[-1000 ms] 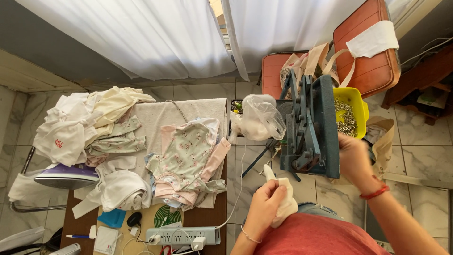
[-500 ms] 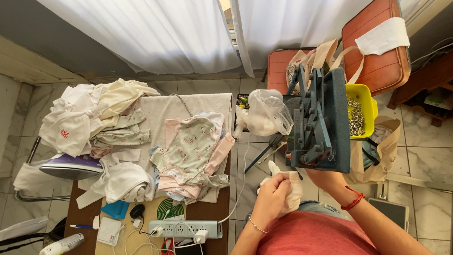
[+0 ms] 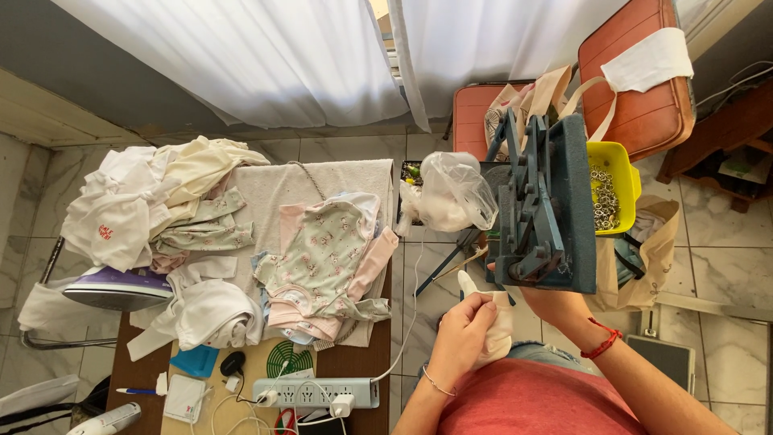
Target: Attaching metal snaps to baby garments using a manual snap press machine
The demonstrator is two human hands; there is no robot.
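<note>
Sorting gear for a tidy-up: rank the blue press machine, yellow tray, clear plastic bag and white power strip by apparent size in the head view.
1. blue press machine
2. clear plastic bag
3. yellow tray and white power strip: look alike in size, unranked.

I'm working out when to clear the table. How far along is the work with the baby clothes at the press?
Done: hard to tell; a floral baby garment lies spread on the table. In hand: the left hand holds a white cloth piece under the blue-grey press, the right hand at its base. Left: seemingly the heaped clothes; metal rings fill the yellow tub.
</note>
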